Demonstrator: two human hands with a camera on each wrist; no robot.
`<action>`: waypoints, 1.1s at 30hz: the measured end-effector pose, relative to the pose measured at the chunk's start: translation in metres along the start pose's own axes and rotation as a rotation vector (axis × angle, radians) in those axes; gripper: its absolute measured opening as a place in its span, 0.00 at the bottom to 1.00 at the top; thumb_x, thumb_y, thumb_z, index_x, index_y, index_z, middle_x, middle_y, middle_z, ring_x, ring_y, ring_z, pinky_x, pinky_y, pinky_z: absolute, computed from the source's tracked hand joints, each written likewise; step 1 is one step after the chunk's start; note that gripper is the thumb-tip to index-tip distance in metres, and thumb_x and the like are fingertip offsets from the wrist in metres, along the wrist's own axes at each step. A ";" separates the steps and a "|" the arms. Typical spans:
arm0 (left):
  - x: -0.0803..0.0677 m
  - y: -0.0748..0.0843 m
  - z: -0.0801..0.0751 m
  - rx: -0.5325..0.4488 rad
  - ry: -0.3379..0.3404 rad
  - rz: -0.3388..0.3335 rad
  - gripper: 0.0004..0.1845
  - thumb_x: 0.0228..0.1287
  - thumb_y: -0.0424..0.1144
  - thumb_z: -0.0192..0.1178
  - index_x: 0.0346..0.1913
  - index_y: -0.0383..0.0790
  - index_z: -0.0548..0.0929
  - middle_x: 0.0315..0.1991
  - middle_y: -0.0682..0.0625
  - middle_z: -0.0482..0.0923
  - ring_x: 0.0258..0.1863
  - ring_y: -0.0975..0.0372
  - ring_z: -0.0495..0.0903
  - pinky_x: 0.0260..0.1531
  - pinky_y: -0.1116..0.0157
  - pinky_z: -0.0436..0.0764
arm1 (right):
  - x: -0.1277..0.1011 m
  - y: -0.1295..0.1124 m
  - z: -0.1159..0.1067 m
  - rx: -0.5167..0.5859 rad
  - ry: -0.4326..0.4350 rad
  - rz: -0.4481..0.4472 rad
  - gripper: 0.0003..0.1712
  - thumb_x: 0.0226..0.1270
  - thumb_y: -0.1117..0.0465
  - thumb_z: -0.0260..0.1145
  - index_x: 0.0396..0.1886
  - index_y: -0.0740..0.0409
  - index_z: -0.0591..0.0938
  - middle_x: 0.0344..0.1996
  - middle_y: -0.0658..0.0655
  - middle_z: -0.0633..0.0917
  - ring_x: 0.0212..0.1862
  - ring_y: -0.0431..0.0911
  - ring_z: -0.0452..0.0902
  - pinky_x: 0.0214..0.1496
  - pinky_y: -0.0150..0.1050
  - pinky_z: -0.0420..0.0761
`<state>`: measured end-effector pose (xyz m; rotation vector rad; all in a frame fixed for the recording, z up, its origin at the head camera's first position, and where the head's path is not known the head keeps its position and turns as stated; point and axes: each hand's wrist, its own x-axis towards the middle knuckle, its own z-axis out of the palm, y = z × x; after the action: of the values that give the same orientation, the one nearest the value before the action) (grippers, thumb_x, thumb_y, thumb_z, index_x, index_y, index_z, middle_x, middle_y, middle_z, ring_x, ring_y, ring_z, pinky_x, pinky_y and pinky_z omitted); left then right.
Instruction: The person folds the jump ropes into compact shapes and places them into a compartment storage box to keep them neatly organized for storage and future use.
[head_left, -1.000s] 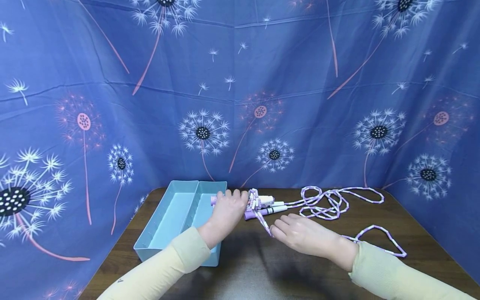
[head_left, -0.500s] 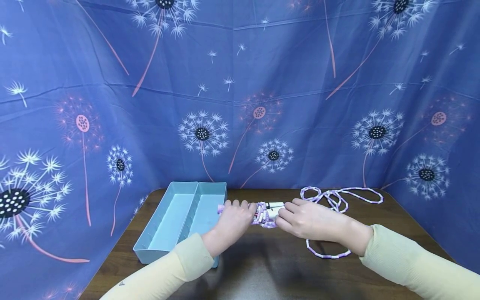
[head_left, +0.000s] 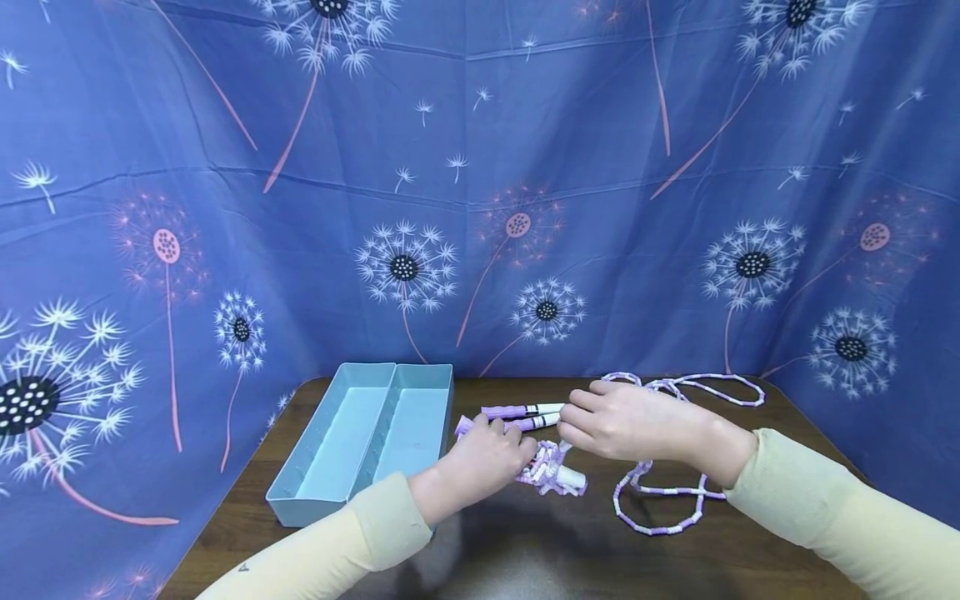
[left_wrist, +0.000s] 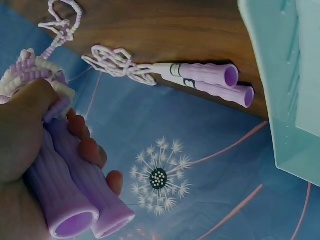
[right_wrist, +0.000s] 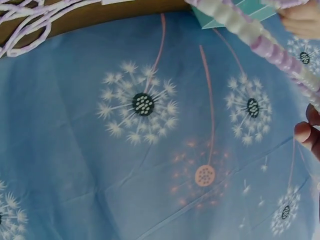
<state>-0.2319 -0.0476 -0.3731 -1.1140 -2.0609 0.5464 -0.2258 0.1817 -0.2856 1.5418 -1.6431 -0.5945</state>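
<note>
Near the middle of the head view, the left hand [head_left: 487,458] is wrapped around a pair of ribbed lilac plastic jump-rope handles [left_wrist: 70,175], whose hollow flared ends show at the lower left of the left wrist view, while its palm and fingers hide much of their length. A lilac-and-white beaded cord [head_left: 547,462] is wound thickly about their paler end, the turns too crowded to count. Right of centre, the right hand [head_left: 637,421] grips a stretch of this cord; at the right edge of its own wrist view only its fingertips appear, cut off, and the exact hold is hard to read. A loose loop lies on the dark brown wood-grain table [head_left: 525,550] at lower right. Just beyond the left hand rests a second jump rope with lilac-and-white handles [head_left: 504,412], their white ends partly hidden behind the right hand. Left of centre, a pale blue two-compartment plastic tray [head_left: 348,442] has its near right corner covered by a pale yellow sleeve [head_left: 390,521].
</note>
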 end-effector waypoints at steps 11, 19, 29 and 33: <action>0.006 0.005 -0.016 0.004 0.140 0.049 0.05 0.63 0.38 0.52 0.29 0.49 0.75 0.22 0.55 0.73 0.22 0.62 0.76 0.25 0.63 0.73 | -0.012 0.018 0.009 0.014 0.016 0.012 0.18 0.72 0.66 0.34 0.33 0.55 0.72 0.27 0.49 0.74 0.27 0.43 0.68 0.23 0.34 0.68; 0.010 0.003 -0.034 0.018 0.259 0.116 0.15 0.67 0.33 0.36 0.33 0.48 0.75 0.24 0.56 0.73 0.25 0.61 0.75 0.28 0.65 0.74 | -0.014 0.023 0.016 0.018 0.019 0.025 0.16 0.72 0.65 0.36 0.35 0.54 0.72 0.28 0.48 0.74 0.26 0.43 0.67 0.25 0.35 0.66; 0.013 -0.007 -0.070 0.035 0.418 0.130 0.11 0.65 0.33 0.41 0.31 0.47 0.74 0.22 0.56 0.70 0.22 0.62 0.71 0.24 0.67 0.72 | -0.022 0.024 0.024 0.144 0.080 0.077 0.17 0.77 0.58 0.40 0.32 0.55 0.73 0.25 0.47 0.73 0.24 0.41 0.67 0.24 0.33 0.70; 0.016 -0.012 -0.082 0.049 0.457 0.120 0.10 0.65 0.34 0.43 0.31 0.47 0.75 0.22 0.56 0.71 0.21 0.62 0.72 0.26 0.66 0.73 | -0.022 0.019 0.028 0.163 0.136 0.072 0.16 0.76 0.59 0.42 0.29 0.55 0.73 0.22 0.47 0.71 0.22 0.40 0.66 0.23 0.32 0.70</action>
<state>-0.1816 -0.0387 -0.3054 -1.2102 -1.5880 0.3556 -0.2602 0.2007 -0.2920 1.5942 -1.6685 -0.3166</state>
